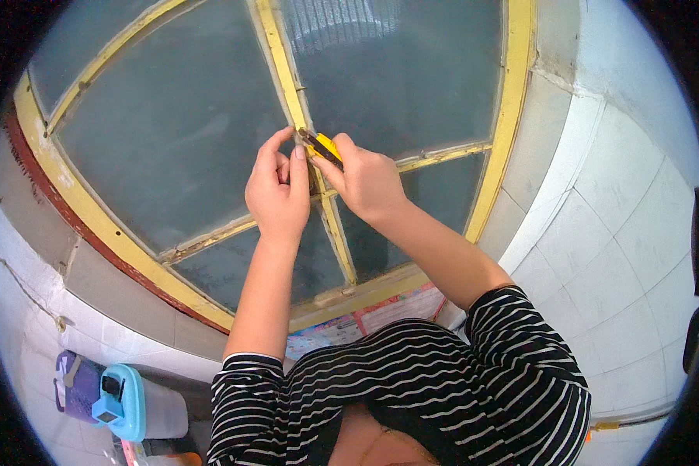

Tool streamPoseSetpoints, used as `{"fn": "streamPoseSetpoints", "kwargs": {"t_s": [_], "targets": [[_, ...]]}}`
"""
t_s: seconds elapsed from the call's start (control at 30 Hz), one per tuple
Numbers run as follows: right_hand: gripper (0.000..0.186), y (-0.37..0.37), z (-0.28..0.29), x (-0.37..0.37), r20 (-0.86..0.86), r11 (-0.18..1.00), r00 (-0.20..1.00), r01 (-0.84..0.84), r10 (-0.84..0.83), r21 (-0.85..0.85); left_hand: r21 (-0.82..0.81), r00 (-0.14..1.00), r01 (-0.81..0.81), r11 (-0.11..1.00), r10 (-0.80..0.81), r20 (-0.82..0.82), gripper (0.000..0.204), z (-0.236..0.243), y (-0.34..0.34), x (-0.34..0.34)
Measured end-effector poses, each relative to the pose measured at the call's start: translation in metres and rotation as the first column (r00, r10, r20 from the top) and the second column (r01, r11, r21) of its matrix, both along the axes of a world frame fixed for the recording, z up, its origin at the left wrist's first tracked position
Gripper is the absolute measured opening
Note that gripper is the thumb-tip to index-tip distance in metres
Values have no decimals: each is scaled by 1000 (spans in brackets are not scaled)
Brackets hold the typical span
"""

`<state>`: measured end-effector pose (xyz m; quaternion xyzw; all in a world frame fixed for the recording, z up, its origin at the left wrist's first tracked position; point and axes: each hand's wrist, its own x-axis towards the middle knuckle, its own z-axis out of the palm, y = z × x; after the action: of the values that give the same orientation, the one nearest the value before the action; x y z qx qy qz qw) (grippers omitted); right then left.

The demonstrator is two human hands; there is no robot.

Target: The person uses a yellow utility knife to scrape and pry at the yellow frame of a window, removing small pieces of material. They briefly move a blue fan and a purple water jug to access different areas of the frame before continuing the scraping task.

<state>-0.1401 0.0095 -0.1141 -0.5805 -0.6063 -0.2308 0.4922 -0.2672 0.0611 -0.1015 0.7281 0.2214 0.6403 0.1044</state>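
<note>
A yellow-and-black utility knife (pixel 325 149) sits in my right hand (pixel 367 180), its fingers wrapped round the handle. Its tip points up and left, against the upright yellow bar (pixel 287 78) of a window. On the bar's left side, my left hand (pixel 276 185) has its thumb and index fingertip brought close together beside the knife's tip. Its other fingers are curled in; anything small in that pinch is too hidden to make out. Large dark panes of glass (pixel 171 132) lie behind both hands, and the bar's paint looks worn and chipped.
A wider yellow frame (pixel 512 101) surrounds the panes, with white wall tiles (pixel 621 233) on the right. At lower left stand a tub with a light-blue lid (pixel 136 404) and a purple container (pixel 79 388). Colourful printed paper (pixel 388 314) lies below the window.
</note>
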Motion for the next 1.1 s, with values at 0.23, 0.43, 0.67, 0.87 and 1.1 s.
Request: {"fn": "streamPoseSetpoints", "kwargs": {"t_s": [0.23,0.43,0.67,0.87,1.1], "targets": [[35,-21,7,8,-132,981,983,-147,130,-129,54,997,-77,996,78,-28,28,2,5,2],[36,-46,-6,21,-294,942,952,-171,83,-288,215,959,-182,959,222,-175,22,17,5,1],[32,-41,-31,38,-319,948,932,-243,170,-207,247,928,-246,937,302,-219,17,24,8,0],[27,-34,-36,40,-363,917,878,-378,312,-126,204,888,-314,927,363,-281,19,22,6,2],[33,-26,-23,40,-375,886,858,-434,351,-165,228,866,-391,892,440,-238,19,19,0,18]]}}
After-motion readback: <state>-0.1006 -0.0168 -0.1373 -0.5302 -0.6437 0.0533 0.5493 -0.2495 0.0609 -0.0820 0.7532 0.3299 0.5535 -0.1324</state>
